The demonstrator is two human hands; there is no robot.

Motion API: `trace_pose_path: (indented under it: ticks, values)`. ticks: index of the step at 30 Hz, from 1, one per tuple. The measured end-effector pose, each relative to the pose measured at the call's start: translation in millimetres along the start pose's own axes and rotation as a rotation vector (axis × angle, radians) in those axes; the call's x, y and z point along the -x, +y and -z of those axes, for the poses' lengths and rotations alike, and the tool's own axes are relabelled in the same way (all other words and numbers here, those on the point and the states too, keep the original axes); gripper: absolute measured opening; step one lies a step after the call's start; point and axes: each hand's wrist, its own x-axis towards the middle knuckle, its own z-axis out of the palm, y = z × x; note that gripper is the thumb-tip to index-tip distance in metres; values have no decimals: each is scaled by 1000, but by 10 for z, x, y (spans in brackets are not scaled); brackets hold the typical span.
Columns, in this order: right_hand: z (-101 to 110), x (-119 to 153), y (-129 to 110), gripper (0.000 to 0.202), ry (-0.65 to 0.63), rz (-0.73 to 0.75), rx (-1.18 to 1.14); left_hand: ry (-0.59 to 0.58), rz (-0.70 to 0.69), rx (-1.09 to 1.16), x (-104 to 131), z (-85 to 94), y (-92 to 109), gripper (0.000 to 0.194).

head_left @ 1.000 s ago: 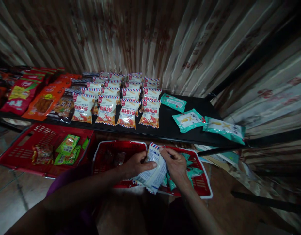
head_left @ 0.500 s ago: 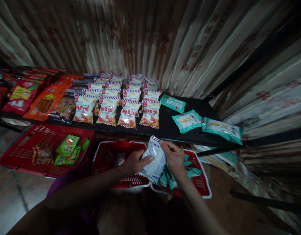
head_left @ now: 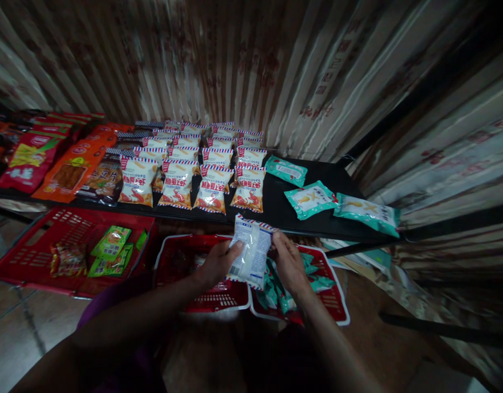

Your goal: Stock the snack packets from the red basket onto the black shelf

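Observation:
Between my hands is a white snack bag (head_left: 251, 248) with a red-and-blue striped edge, its printed back facing me. My left hand (head_left: 219, 262) grips its left side, thumb across the front. At its upper right edge, the fingers of my right hand (head_left: 288, 259) are closed on the bag. Rows of matching snack bags (head_left: 213, 188) stand on the black shelf (head_left: 276, 204) just beyond. Below my hands are a red basket (head_left: 165, 262) on the left and another red basket (head_left: 337, 300) holding teal snack bags (head_left: 271, 289).
On the shelf's right lie three teal packets (head_left: 311, 199). Orange bags (head_left: 73, 164) and red bags (head_left: 33, 150) fill its left. A third red basket (head_left: 30, 256) holds green packets (head_left: 112, 245). A striped curtain (head_left: 219, 65) hangs behind, and a dark metal bar (head_left: 443, 330) is at lower right.
The held snack bag has turned from a slanted position to face me more squarely, and it sits slightly farther left. Both hands still hold it. The view has shifted a little.

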Motion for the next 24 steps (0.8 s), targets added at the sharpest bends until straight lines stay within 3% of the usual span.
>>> trace_pose_path:
  ticks: [3, 6, 18, 24]
  values:
    - [3, 94, -13, 41, -157, -18, 13, 10, -53, 114, -11, 1, 39, 57]
    - [1, 171, -46, 40, -225, -52, 10, -5, -83, 170, -1, -16, 43, 57]
    - [18, 190, -96, 41, -13, -112, -51, -88, -148, 135, 77, -75, 131, 42]
    - [38, 230, -59, 43, -158, -112, -132, -4, -181, 223, 9, -66, 110, 41]
